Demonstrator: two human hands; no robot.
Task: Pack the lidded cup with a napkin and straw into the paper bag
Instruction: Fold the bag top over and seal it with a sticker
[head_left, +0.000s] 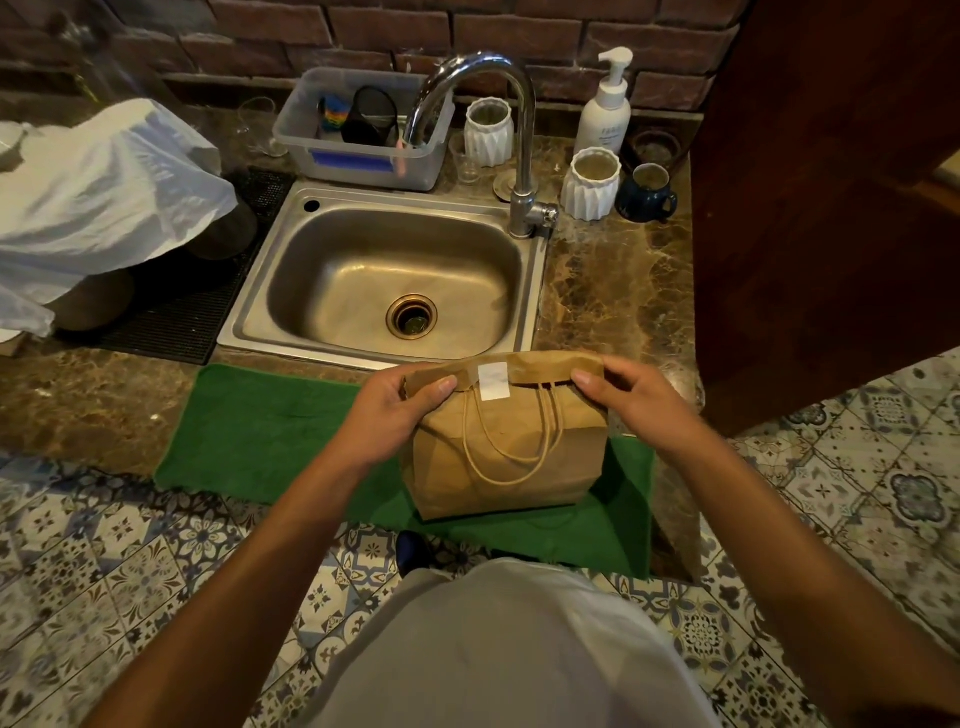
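The paper bag (506, 457) is stood upright on a green mat (270, 431) at the near edge of the table (618, 291), directly between the 2 hands. Its top is folded over toward the person and is fastened at the middle by a white sticker (493, 381); the 2 twine handles (511, 447) are hung down flat against the near face, below the fold.

The left corner of the fold is pinched by the left hand (402, 410), with the thumb laid on the near side and the fingers curled behind. The right corner is gripped in the same way by the right hand (631, 397), thumb in front. The cup, napkin and straw cannot be seen; whether they are inside the closed bag cannot be told.

Just beyond the hands a steel sink (395, 280) is set into the table, with a curved tap (519, 135) at its far right corner. Beyond the right hand 2 white ribbed pots (592, 184), a dark mug (647, 192) and a white pump bottle (605, 109) are stood. Far beyond the left hand a clear plastic tub (363, 130) is placed, and well to the left a white cloth (98, 197) is draped over some objects.
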